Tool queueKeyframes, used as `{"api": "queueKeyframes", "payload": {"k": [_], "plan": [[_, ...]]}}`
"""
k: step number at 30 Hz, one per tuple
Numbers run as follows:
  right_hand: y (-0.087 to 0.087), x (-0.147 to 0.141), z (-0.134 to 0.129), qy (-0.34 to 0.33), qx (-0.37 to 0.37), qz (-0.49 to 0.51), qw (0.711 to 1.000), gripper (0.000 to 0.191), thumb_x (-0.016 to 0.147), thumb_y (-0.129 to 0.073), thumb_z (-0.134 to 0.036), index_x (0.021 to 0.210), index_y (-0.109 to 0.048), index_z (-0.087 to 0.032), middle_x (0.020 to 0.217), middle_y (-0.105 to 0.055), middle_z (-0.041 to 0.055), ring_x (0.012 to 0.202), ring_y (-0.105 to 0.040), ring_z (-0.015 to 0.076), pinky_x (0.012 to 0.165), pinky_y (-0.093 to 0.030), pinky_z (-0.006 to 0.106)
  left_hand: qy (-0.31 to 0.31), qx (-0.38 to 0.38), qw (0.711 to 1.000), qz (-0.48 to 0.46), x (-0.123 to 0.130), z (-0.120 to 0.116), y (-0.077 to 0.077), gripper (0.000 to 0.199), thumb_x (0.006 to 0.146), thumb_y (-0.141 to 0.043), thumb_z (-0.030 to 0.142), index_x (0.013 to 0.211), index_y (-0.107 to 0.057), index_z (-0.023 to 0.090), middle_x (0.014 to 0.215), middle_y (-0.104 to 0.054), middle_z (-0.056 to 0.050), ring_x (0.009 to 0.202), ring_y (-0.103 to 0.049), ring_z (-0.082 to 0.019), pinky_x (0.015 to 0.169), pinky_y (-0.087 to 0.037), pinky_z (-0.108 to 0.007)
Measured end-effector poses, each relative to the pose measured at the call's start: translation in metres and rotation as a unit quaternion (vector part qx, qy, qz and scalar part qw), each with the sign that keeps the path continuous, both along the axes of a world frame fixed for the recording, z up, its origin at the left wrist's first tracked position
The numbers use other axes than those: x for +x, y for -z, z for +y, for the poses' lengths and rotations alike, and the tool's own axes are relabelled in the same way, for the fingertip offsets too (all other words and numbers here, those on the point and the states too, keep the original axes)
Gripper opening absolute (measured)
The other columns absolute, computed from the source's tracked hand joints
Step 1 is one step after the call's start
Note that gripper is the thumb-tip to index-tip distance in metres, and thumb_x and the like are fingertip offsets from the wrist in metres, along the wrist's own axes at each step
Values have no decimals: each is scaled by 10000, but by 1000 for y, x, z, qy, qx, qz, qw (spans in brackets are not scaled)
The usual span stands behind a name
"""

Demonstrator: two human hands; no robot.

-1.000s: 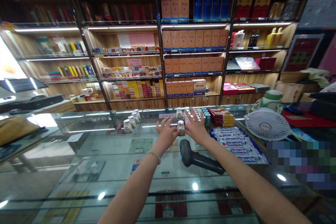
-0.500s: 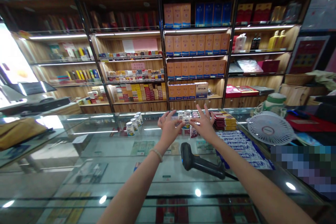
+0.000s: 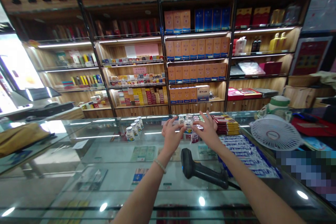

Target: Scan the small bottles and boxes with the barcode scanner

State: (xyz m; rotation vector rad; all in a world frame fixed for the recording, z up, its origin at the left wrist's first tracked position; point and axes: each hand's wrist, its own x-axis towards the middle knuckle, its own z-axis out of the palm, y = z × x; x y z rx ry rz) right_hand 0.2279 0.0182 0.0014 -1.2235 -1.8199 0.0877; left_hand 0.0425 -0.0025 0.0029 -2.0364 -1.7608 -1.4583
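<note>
Small white bottles [image 3: 188, 121] stand on the glass counter between my two hands. My left hand [image 3: 172, 133] is at their left side, with thumb and forefinger reaching to the nearest bottle and the other fingers spread. From the right, my right hand [image 3: 207, 129] touches the same bottle with its fingertips, its other fingers raised apart. A dark red packet [image 3: 194, 137] lies just below the bottles. Several similar bottles [image 3: 134, 128] form a slanting row farther left. Nearer to me, a black handheld scanner [image 3: 203, 171] lies between my forearms.
Stacked red and yellow packs [image 3: 227, 125] and blue-white packets [image 3: 248, 155] lie on the right, beside a white fan [image 3: 275, 132] and a green-white jug [image 3: 278, 103]. A yellow-brown bag [image 3: 23, 134] rests at far left. Stocked shelves [image 3: 196, 62] stand behind the glass counter [image 3: 110, 161].
The view has tilted slightly upward, so the counter things appear lower. My hands stay around the bottles, with the fingers shifted only a little.
</note>
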Motion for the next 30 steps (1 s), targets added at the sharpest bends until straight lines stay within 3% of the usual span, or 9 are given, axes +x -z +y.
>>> {"api": "queueKeyframes", "payload": {"k": [6,11,15,20,24,30], "plan": [[4,5,-4,-48,-48,-35,997,434,923,-547,-513,1300,-640,-318,1650,-267,49,1546,-127,278,1198,-190,555,50,-41,998,8,-8,-2,-1,169,904,-635,369,941,-790,313,1437,-575,-7,1382,-403,-286,1165,-297,-530],[5,8,-5,-67,-48,-49,995,394,918,-545,-532,1203,-691,-302,1656,-251,39,1548,-115,285,1203,-185,556,77,-50,995,27,-8,-1,1,195,921,-607,369,975,-786,315,1428,-579,-13,1357,-436,-264,1164,-317,-502],[6,6,-3,-51,-38,-9,998,376,903,-559,-524,1152,-700,-280,1648,-270,51,1543,-130,291,1195,-190,576,52,-39,998,25,-5,-1,4,207,918,-612,386,1034,-773,329,1415,-580,-27,1354,-437,-284,1153,-326,-534],[5,3,-3,-14,-46,50,998,386,902,-549,-543,1124,-705,-268,1625,-319,63,1532,-152,296,1188,-198,582,34,6,998,61,2,-9,7,340,804,-747,469,1094,-725,293,1481,-505,-72,1421,-349,-321,1185,-271,-545],[3,1,-6,-21,-60,57,996,371,909,-544,-541,1102,-711,-271,1634,-304,53,1533,-147,295,1197,-170,581,19,0,996,83,8,-16,5,445,700,-827,511,1034,-698,247,1476,-508,-90,1422,-336,-335,1191,-235,-565],[3,-1,-7,-20,-63,56,996,377,884,-587,-539,1123,-710,-274,1636,-301,57,1532,-161,299,1198,-155,586,4,-7,996,87,10,-19,3,359,712,-826,489,947,-705,246,1469,-531,-80,1411,-354,-340,1175,-217,-571]]}}
